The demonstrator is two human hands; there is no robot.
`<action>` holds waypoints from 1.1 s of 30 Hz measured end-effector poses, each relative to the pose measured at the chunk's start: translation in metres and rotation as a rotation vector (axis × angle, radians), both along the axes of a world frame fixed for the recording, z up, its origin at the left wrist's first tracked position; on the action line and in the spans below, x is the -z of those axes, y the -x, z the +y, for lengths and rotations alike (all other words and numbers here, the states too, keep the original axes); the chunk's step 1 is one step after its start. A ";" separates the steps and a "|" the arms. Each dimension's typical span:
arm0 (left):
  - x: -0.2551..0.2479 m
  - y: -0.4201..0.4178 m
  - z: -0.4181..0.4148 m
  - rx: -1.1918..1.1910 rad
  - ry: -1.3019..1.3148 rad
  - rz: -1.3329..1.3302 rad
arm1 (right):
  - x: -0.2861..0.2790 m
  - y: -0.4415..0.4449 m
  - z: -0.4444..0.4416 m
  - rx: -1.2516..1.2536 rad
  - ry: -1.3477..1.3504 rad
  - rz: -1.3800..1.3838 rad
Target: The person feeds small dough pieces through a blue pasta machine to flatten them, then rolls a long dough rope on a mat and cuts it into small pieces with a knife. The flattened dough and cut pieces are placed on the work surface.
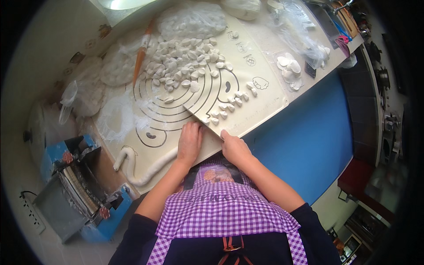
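My right hand [234,145] grips the handle end of a knife [202,121], whose thin blade shows nearly edge-on and slants away to the left. Beside the blade, my left hand [190,140] lies over the near end of a long dough rope [155,167], fingers bent around it. Most of that end is hidden under the hand. The rope curves left and folds back on a printed pastry mat [251,116]. Just right of the blade, several cut dough pieces [231,107] form two slanting rows. Farther back lies a heap of floured dough pieces [182,59].
A tapered wooden rolling pin [140,59] leans across plastic bags [122,63]. Loose flour [116,114] covers the mat's left side. A blue dough-rolling machine [87,190] stands at left. Flat dough rounds [290,69] are stacked at right, near a small dark object [310,70].
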State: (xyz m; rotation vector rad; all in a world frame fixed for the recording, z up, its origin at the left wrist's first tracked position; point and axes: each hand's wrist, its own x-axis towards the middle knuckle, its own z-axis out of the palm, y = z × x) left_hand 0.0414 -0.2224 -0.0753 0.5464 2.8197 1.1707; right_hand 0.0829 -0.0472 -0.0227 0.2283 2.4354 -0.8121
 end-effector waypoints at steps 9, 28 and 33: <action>-0.004 -0.023 0.000 -0.030 0.000 0.056 | -0.030 -0.009 0.004 -0.043 0.052 -0.030; 0.001 -0.017 -0.018 -0.071 -0.001 0.017 | -0.018 -0.003 -0.020 -0.102 0.023 0.040; 0.006 -0.021 -0.021 -0.115 0.047 0.027 | 0.007 0.004 -0.031 -0.081 0.002 0.086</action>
